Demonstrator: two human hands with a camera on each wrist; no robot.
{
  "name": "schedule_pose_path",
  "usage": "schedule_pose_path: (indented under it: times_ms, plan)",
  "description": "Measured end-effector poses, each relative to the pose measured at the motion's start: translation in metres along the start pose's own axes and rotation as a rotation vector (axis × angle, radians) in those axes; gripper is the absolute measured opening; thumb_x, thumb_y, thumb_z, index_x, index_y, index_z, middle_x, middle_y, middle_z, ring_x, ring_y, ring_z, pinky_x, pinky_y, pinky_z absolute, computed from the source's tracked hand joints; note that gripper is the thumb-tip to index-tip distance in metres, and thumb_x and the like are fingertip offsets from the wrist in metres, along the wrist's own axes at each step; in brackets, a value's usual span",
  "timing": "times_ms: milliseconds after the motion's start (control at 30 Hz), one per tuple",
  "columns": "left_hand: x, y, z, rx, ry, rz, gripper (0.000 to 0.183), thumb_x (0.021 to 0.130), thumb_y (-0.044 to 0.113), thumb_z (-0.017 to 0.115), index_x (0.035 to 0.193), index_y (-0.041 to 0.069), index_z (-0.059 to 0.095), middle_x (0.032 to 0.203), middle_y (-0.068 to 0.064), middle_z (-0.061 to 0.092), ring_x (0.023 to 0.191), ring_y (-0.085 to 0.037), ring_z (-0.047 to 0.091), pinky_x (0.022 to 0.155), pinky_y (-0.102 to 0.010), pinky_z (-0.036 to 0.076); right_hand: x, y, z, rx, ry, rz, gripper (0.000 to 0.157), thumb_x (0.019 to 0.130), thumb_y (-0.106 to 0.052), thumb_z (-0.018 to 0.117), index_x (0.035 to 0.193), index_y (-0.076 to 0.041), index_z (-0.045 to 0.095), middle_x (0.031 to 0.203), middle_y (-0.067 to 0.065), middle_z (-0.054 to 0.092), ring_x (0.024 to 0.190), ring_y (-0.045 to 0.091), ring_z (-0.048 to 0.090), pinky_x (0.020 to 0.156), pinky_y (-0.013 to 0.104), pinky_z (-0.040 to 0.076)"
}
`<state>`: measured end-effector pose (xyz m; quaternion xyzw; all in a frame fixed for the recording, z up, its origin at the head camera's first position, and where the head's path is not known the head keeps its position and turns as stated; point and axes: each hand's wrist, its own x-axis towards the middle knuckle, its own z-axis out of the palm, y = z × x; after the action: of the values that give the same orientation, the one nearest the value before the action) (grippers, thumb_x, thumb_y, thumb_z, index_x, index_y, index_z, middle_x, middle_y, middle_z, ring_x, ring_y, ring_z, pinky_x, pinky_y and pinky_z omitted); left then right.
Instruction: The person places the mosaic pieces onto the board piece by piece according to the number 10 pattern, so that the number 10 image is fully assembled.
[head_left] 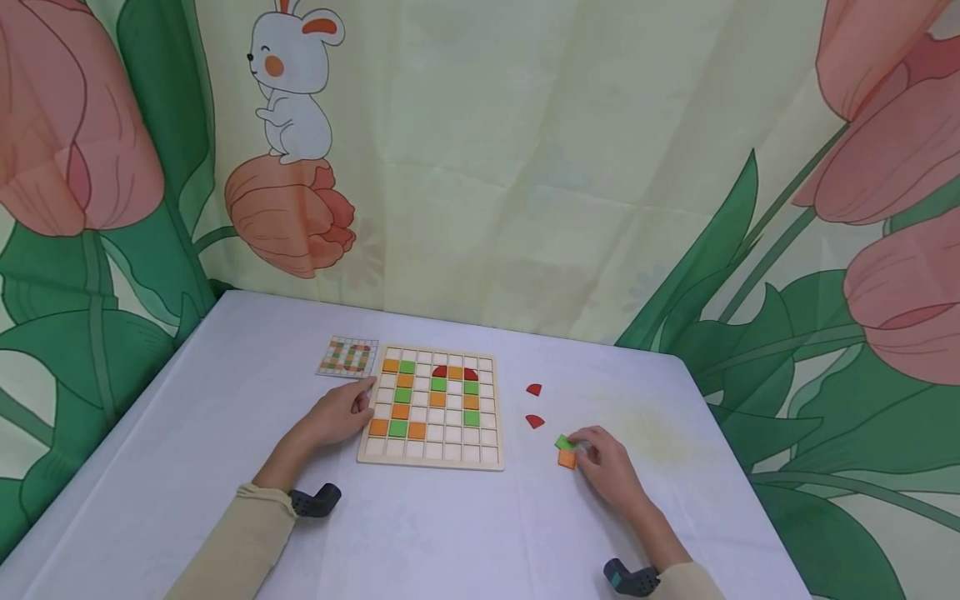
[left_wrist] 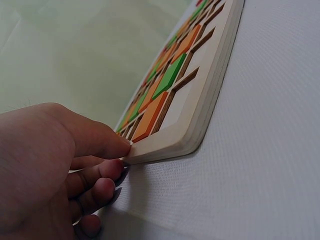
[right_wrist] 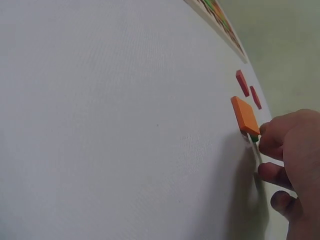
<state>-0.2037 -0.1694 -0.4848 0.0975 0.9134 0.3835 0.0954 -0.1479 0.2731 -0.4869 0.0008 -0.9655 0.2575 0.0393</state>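
A wooden grid board (head_left: 435, 451) lies on the table, with orange, green and red pieces set in several of its cells. At its left edge is my left hand (head_left: 341, 414); in the left wrist view the thumb (left_wrist: 112, 141) presses the frame's corner while the other fingers curl beside and below the edge. My right hand (head_left: 606, 467) is right of the board, thumb and forefinger at an orange square tile (right_wrist: 244, 115), which stands tilted at the fingertips. A green square tile (head_left: 563, 442) lies close against it, mostly hidden in the right wrist view.
Two red quarter-round pieces (head_left: 534, 389) lie between the board and my right hand. A small pattern card (head_left: 348, 357) sits at the board's upper left. The white-covered table (head_left: 450, 533) ends at a printed curtain (head_left: 510, 208) behind.
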Motion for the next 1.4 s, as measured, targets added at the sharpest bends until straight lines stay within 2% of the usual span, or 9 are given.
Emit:
schedule_pose_path:
  times_ms: [100, 233, 367, 733, 1033, 1200, 1400]
  plan:
    - [0.0, 0.0, 0.0, 0.001, -0.002, -0.003, 0.06, 0.091, 0.012, 0.057, 0.146, -0.002, 0.037, 0.081, -0.004, 0.048, 0.072, -0.015, 0.044, 0.058, -0.024, 0.035, -0.001, 0.003, -0.001, -0.002, -0.006, -0.011, 0.025, 0.086, -0.006, 0.065, 0.108, -0.015, 0.069, 0.112, 0.004, 0.061, 0.082, 0.015, 0.05, 0.068, 0.02, 0.044]
    - [0.0, 0.001, -0.001, 0.006, -0.002, -0.002, 0.06, 0.091, 0.011, 0.056, 0.146, -0.002, 0.037, 0.081, -0.004, 0.048, 0.072, -0.015, 0.044, 0.058, -0.024, 0.034, -0.002, 0.004, -0.003, 0.021, -0.032, -0.028, 0.029, 0.084, -0.01, 0.07, 0.112, -0.016, 0.068, 0.112, 0.004, 0.059, 0.074, 0.013, 0.047, 0.061, 0.018, 0.042]
    - [0.001, 0.0, 0.0, 0.008, 0.001, 0.004, 0.06, 0.091, 0.011, 0.056, 0.146, -0.002, 0.037, 0.081, -0.004, 0.048, 0.072, -0.015, 0.044, 0.058, -0.024, 0.035, -0.001, 0.003, -0.001, 0.024, -0.045, -0.036, 0.033, 0.082, -0.015, 0.074, 0.115, -0.016, 0.067, 0.113, 0.004, 0.058, 0.073, 0.013, 0.047, 0.06, 0.018, 0.042]
    - [0.001, 0.0, 0.0, 0.01, 0.002, 0.009, 0.06, 0.091, 0.012, 0.057, 0.146, -0.001, 0.038, 0.08, -0.003, 0.049, 0.072, -0.014, 0.045, 0.059, -0.023, 0.036, 0.01, -0.008, 0.008, 0.03, 0.005, -0.059, 0.028, 0.08, -0.01, 0.075, 0.108, -0.012, 0.069, 0.098, 0.002, 0.062, 0.07, 0.012, 0.046, 0.059, 0.018, 0.04]
    - [0.001, -0.001, 0.001, 0.007, 0.002, -0.005, 0.061, 0.091, 0.013, 0.057, 0.146, 0.0, 0.037, 0.08, -0.003, 0.049, 0.072, -0.015, 0.046, 0.059, -0.023, 0.037, 0.022, -0.036, 0.023, 0.079, -0.041, -0.074, 0.027, 0.081, -0.012, 0.074, 0.107, -0.015, 0.07, 0.095, 0.0, 0.061, 0.066, 0.012, 0.047, 0.056, 0.018, 0.041]
    - [0.001, 0.0, 0.0, 0.002, 0.004, -0.011, 0.06, 0.091, 0.013, 0.057, 0.146, 0.0, 0.037, 0.08, -0.003, 0.049, 0.071, -0.015, 0.045, 0.058, -0.023, 0.036, 0.029, -0.055, 0.028, 0.113, -0.067, -0.129, 0.025, 0.081, -0.013, 0.075, 0.106, -0.015, 0.07, 0.093, -0.002, 0.061, 0.068, 0.012, 0.047, 0.057, 0.02, 0.041]
    - [0.0, 0.001, 0.0, 0.006, 0.002, -0.011, 0.06, 0.091, 0.012, 0.057, 0.146, -0.001, 0.037, 0.079, -0.003, 0.049, 0.071, -0.015, 0.045, 0.058, -0.024, 0.036, 0.036, -0.077, 0.035, 0.106, -0.095, -0.191, 0.023, 0.082, -0.015, 0.073, 0.104, -0.019, 0.07, 0.09, -0.005, 0.06, 0.068, 0.011, 0.048, 0.058, 0.02, 0.04]
